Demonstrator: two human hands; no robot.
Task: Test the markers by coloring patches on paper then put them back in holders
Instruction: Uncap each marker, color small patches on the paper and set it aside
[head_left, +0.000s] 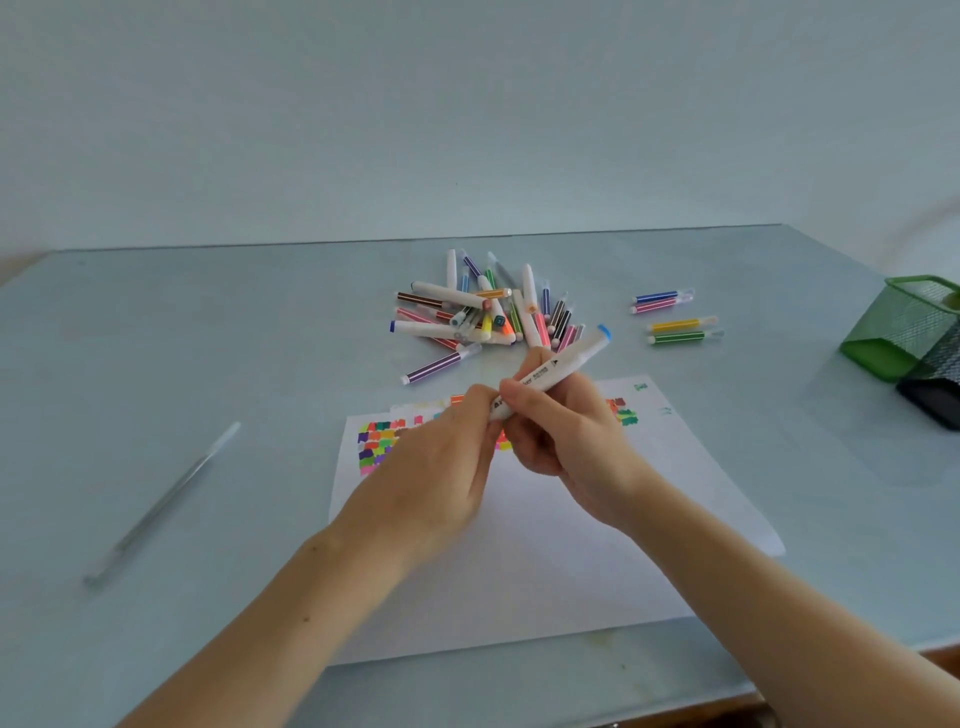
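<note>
Both hands — left hand (441, 467), right hand (561, 431) — grip a white marker (558, 369) above the paper (545, 545).

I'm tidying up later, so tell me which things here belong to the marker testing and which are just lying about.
Part of the job: white marker in both hands, marker pile, four striped markers, paper, green holder, black holder.
Lying about: clear pen.

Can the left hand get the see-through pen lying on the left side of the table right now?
Probably not yet. The path to the clear thin pen looks free, with only bare table around it, but the left hand is busy pinching the end of the white blue-capped marker that the right hand grips.
</note>
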